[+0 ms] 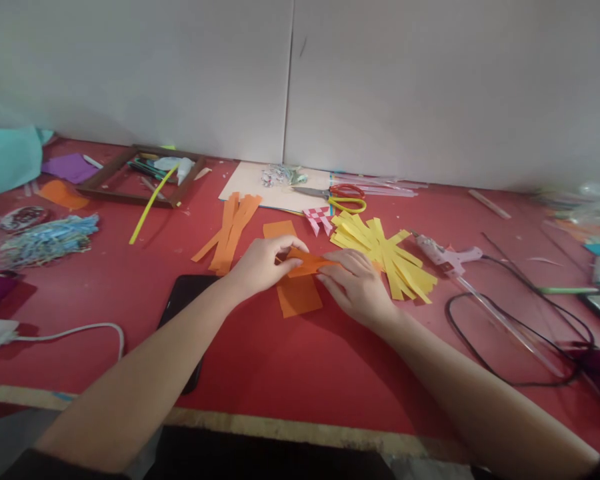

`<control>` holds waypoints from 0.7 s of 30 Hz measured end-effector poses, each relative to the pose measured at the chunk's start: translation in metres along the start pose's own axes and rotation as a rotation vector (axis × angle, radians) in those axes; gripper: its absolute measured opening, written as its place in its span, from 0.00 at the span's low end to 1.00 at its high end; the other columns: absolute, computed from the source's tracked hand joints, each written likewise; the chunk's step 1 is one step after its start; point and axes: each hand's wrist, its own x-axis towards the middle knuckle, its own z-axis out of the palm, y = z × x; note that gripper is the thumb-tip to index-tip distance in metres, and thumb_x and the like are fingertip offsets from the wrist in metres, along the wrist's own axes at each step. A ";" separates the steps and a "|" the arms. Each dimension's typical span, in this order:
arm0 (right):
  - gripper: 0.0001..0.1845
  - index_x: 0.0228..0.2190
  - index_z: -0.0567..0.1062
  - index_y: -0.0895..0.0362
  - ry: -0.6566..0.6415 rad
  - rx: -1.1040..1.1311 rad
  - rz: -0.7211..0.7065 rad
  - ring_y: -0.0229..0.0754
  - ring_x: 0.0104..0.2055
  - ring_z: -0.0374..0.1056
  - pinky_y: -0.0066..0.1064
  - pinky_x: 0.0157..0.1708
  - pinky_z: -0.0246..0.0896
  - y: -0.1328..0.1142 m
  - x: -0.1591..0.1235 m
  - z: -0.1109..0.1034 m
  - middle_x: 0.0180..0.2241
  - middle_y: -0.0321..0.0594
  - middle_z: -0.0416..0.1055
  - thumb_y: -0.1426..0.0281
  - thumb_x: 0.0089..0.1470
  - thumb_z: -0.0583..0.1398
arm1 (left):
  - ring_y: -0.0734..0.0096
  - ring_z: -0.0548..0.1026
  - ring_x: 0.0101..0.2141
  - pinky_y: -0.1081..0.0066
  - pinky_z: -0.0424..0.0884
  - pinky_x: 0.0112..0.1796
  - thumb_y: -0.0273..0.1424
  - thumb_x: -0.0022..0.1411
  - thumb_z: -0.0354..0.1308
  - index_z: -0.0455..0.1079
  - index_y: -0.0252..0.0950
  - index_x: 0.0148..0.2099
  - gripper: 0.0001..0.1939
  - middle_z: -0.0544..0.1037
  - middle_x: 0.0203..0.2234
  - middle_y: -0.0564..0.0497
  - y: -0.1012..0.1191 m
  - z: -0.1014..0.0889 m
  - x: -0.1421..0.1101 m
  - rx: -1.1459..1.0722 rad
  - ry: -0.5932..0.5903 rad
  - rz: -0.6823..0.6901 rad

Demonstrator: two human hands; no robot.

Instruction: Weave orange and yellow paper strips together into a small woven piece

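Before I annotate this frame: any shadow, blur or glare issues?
Head view: soft shadow on the red table below the right grip; head view: clear plastic at the far right looks smeared; head view: no strong glare on the black phone.

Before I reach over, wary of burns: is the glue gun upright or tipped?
Tipped: the glue gun lies sideways, handle along the tabletop.

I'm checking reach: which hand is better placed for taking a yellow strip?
Probably the right hand: it is beside the yellow strips; the left hand is farther. Both hold orange paper.
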 end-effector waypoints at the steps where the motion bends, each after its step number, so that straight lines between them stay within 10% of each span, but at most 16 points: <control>1: 0.06 0.37 0.76 0.56 0.007 0.003 0.013 0.47 0.41 0.71 0.42 0.46 0.66 0.000 0.000 0.000 0.41 0.46 0.77 0.72 0.61 0.58 | 0.68 0.78 0.38 0.69 0.72 0.40 0.30 0.61 0.58 0.74 0.41 0.47 0.11 0.81 0.39 0.51 0.000 0.000 -0.001 0.019 -0.002 0.016; 6: 0.06 0.36 0.76 0.57 0.032 -0.052 0.014 0.46 0.40 0.72 0.41 0.48 0.64 0.000 0.001 0.000 0.39 0.45 0.78 0.74 0.61 0.57 | 0.71 0.77 0.40 0.72 0.71 0.40 0.31 0.68 0.49 0.72 0.40 0.50 0.13 0.80 0.42 0.51 0.010 -0.001 -0.005 0.061 -0.043 0.207; 11: 0.08 0.36 0.76 0.56 0.022 -0.101 0.013 0.45 0.40 0.73 0.42 0.52 0.61 0.000 0.001 -0.001 0.38 0.43 0.78 0.74 0.61 0.56 | 0.62 0.76 0.44 0.66 0.70 0.44 0.45 0.61 0.62 0.73 0.36 0.48 0.20 0.80 0.43 0.47 0.011 0.003 -0.005 0.212 -0.109 0.379; 21: 0.08 0.40 0.76 0.56 0.226 -0.193 -0.057 0.52 0.50 0.71 0.43 0.49 0.66 -0.014 0.002 -0.006 0.43 0.48 0.77 0.74 0.55 0.63 | 0.70 0.77 0.32 0.72 0.69 0.35 0.31 0.65 0.57 0.75 0.36 0.37 0.07 0.81 0.33 0.51 0.006 0.013 -0.003 0.229 0.152 0.239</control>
